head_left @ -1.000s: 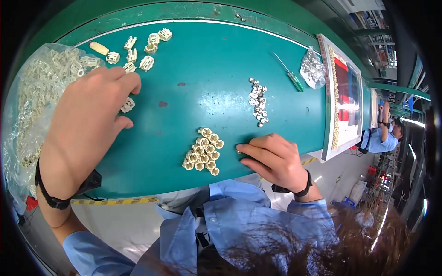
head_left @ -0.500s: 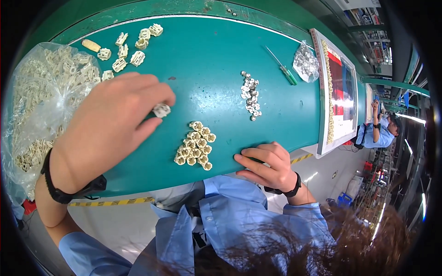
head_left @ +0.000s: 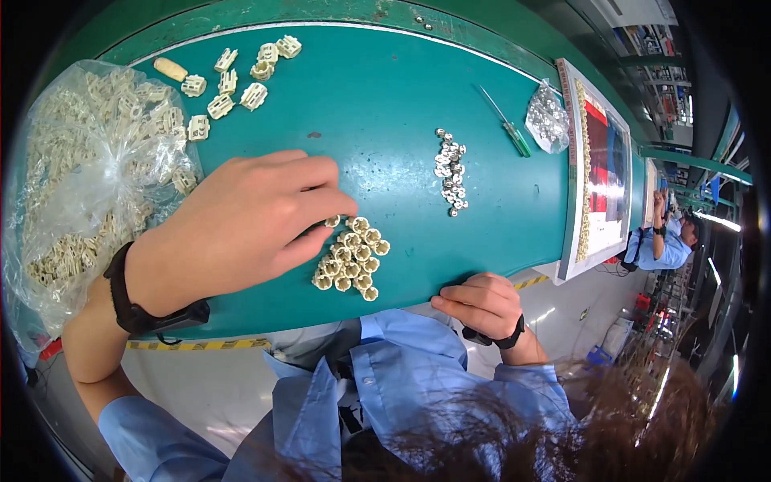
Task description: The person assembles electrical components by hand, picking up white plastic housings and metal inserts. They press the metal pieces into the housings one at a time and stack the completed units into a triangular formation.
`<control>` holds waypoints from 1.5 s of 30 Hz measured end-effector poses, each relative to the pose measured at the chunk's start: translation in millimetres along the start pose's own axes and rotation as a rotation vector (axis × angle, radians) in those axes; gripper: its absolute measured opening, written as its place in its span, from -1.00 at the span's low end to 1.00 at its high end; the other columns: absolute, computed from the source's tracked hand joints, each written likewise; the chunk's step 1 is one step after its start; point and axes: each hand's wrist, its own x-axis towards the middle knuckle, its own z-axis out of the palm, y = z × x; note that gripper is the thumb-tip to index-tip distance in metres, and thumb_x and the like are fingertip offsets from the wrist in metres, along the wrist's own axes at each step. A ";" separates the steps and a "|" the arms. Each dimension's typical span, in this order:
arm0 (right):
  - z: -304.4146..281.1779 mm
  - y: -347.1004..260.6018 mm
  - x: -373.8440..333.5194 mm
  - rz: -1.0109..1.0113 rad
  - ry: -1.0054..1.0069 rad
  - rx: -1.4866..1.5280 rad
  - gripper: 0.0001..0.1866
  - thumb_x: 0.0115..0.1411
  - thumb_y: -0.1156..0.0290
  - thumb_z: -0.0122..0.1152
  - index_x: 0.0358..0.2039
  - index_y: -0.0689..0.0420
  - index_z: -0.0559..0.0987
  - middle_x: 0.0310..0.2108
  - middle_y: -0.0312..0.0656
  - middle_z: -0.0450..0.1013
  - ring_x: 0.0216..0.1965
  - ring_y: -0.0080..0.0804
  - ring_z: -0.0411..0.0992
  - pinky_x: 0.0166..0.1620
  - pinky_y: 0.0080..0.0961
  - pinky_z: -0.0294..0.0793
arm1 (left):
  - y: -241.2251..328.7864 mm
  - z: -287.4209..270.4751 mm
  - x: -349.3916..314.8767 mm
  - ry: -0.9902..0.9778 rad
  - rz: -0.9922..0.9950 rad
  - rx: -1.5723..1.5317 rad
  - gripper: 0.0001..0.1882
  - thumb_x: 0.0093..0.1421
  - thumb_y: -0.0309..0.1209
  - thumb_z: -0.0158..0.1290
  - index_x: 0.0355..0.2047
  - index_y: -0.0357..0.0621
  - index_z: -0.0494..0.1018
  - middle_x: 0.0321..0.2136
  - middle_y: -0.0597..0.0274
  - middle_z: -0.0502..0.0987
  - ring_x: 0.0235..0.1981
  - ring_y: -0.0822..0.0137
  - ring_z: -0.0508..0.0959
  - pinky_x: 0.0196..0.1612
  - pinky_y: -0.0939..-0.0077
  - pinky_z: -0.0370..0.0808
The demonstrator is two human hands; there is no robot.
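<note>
My left hand [head_left: 249,229] reaches over the bench, thumb and fingers pinched on a small cream plastic socket [head_left: 332,221]. That socket is at the upper left edge of a cluster of similar cream sockets [head_left: 351,255], standing close together with round notched openings facing up. Most of the held piece is hidden by my fingertips. At the near edge of the bench, right of the cluster, rests my right hand [head_left: 484,305]. Its fingers are curled together, and no object shows in them.
A clear bag of cream parts [head_left: 104,161] fills the left side. Loose cream parts [head_left: 227,82] lie far left. To the right are small metal pieces [head_left: 451,173], a green-handled screwdriver [head_left: 516,138], a small bag of metal parts [head_left: 548,120] and a white-framed board [head_left: 574,169]. Another person [head_left: 662,237] is far right.
My left hand has moved right with the cream socket, bringing it to the cluster. My right hand has drawn its fingers closer together. The whole view has shifted slightly.
</note>
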 end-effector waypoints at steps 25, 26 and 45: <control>83.1 71.3 285.0 0.524 -0.272 0.293 -0.68 0.15 0.68 0.67 -0.07 0.21 0.87 -0.21 -0.18 0.75 -0.23 -0.47 0.70 -0.13 -0.46 0.72 | -119.4 -25.0 -60.9 0.049 -0.038 -0.023 -0.78 0.27 -0.45 0.36 -0.06 -0.06 0.71 -0.23 0.26 0.59 -0.14 0.16 0.70 -0.08 0.26 0.70; 86.1 76.2 282.9 0.530 -0.257 0.299 -0.69 0.15 0.68 0.66 -0.07 0.21 0.87 -0.20 -0.18 0.75 -0.23 -0.46 0.70 -0.12 -0.46 0.72 | -124.1 -22.0 -59.6 0.047 -0.040 -0.029 -0.78 0.27 -0.45 0.36 -0.06 -0.06 0.71 -0.23 0.26 0.59 -0.14 0.16 0.70 -0.08 0.26 0.70; 74.8 43.5 186.1 0.099 -0.307 -0.054 -0.69 0.06 0.48 0.75 -0.15 0.08 0.90 -0.19 -0.25 0.70 -0.22 -0.27 0.66 -0.19 -0.30 0.63 | -106.9 5.5 -53.6 0.054 -0.031 -0.064 -0.78 0.26 -0.46 0.38 -0.08 -0.11 0.73 -0.24 0.23 0.61 -0.19 0.08 0.68 -0.14 0.17 0.68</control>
